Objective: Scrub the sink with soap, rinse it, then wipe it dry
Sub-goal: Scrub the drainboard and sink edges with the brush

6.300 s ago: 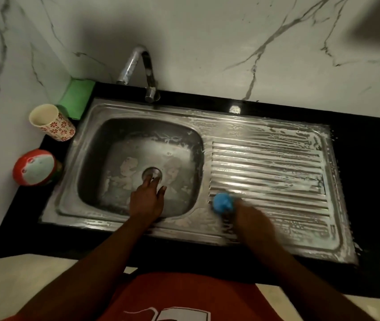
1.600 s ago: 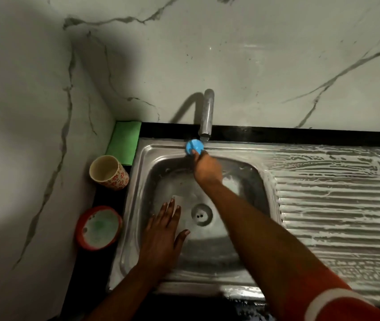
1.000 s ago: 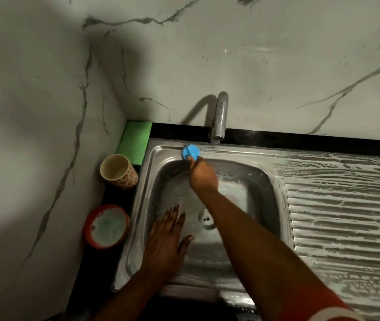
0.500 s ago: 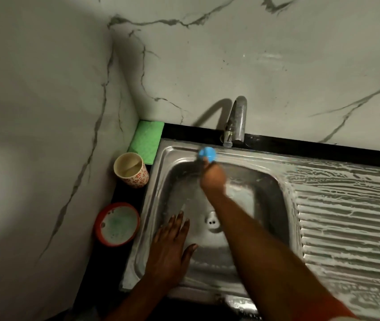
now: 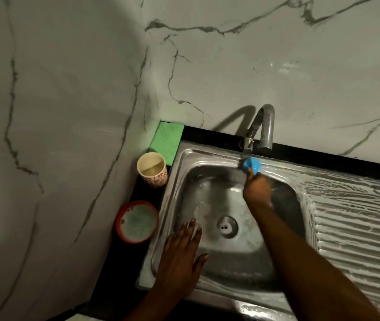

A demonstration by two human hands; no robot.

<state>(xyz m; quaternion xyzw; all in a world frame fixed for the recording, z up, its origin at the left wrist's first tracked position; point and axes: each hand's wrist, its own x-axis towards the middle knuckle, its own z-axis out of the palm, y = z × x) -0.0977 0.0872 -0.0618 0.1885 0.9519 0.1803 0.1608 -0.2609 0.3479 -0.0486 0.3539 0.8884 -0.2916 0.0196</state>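
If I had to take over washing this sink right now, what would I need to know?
Left hand: open, flat on the near-left edge of the sink.
Right hand: grips the blue scrubber at the sink's back rim, just below the tap.
Done: soap suds cover the drainboard.
Left: finish scrubbing the back rim, rinse everything, then wipe dry. A green cloth lies in the back-left corner.

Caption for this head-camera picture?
Right hand holds a blue scrubber at the sink rim below the tap; left hand rests flat inside.
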